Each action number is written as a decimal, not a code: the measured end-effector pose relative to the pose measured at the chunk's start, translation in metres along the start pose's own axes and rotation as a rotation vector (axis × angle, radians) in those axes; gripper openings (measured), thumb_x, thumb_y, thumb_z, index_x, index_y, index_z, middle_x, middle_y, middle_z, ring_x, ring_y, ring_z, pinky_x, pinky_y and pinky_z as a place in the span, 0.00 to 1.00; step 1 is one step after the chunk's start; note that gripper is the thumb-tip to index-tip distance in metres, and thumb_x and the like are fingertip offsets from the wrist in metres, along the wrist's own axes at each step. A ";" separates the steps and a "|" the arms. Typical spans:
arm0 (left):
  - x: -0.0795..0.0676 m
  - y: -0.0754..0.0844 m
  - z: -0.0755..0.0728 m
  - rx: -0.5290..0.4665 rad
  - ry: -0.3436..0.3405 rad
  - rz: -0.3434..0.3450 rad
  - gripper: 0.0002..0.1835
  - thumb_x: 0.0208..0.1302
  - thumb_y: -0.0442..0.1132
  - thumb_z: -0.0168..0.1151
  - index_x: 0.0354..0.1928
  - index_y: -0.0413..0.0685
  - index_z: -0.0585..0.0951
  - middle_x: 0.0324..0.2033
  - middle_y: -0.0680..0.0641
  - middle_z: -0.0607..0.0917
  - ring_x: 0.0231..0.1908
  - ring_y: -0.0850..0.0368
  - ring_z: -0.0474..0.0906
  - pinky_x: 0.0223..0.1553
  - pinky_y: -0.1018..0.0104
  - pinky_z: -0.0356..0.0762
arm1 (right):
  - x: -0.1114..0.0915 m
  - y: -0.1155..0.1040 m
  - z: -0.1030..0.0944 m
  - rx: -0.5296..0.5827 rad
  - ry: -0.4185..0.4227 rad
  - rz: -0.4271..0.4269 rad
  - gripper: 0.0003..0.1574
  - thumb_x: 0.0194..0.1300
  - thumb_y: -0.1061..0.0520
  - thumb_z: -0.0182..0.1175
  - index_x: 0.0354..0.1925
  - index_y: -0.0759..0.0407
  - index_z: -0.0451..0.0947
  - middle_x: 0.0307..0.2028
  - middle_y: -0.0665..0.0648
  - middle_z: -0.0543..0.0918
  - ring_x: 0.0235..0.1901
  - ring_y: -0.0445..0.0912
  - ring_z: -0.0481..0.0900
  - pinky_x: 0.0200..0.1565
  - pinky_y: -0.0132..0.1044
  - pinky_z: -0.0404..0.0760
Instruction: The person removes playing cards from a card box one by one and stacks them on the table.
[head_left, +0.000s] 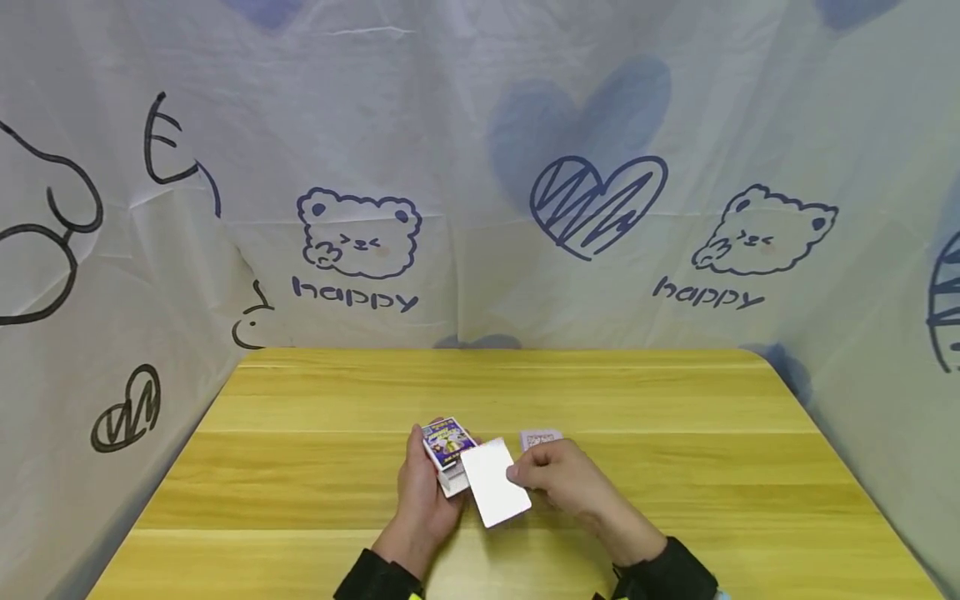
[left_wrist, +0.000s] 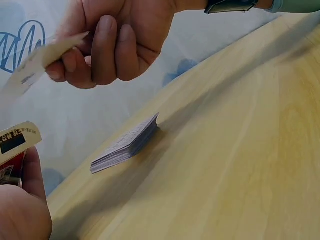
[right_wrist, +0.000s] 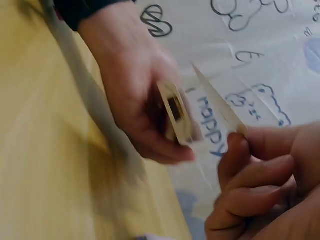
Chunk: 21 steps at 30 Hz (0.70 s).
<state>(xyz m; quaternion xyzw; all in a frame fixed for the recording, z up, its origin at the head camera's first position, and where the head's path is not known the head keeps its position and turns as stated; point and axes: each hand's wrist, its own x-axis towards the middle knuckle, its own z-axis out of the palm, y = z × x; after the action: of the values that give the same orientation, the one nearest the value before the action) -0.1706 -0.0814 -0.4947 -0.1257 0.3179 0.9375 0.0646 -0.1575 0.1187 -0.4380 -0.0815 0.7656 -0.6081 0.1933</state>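
Note:
My left hand [head_left: 422,492] grips a small card box [head_left: 447,443] with a colourful purple and yellow printed face. The box's pale end flap [left_wrist: 21,142], marked with a dark rectangle, shows in the left wrist view. Between thumb and forefinger, my right hand [head_left: 573,479] pinches a card [head_left: 495,483] by its edge. That card's white side faces up in the head view, where it overlaps the box's lower right corner. Just behind the right hand, a neat stack of cards [left_wrist: 127,145] lies on the table, partly hidden in the head view.
The wooden table [head_left: 300,467] spreads out around both hands. A pale cloth [head_left: 465,167] with drawn bears, hearts and the word "happy" hangs behind the table and along its sides. Dark sleeves [head_left: 667,571] cover the wrists.

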 end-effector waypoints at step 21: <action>-0.005 0.006 0.000 -0.058 -0.067 -0.161 0.37 0.76 0.60 0.24 0.74 0.41 0.39 0.71 0.30 0.54 0.59 0.39 0.72 0.58 0.55 0.77 | 0.014 0.012 -0.057 -0.379 0.371 0.059 0.12 0.64 0.56 0.60 0.27 0.62 0.82 0.28 0.57 0.83 0.28 0.47 0.73 0.27 0.36 0.71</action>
<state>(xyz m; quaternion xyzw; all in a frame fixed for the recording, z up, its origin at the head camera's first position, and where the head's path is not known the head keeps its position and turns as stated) -0.1668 -0.0864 -0.4900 -0.1212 0.2770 0.9418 0.1469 -0.1915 0.1679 -0.4420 0.0189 0.8902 -0.4525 0.0487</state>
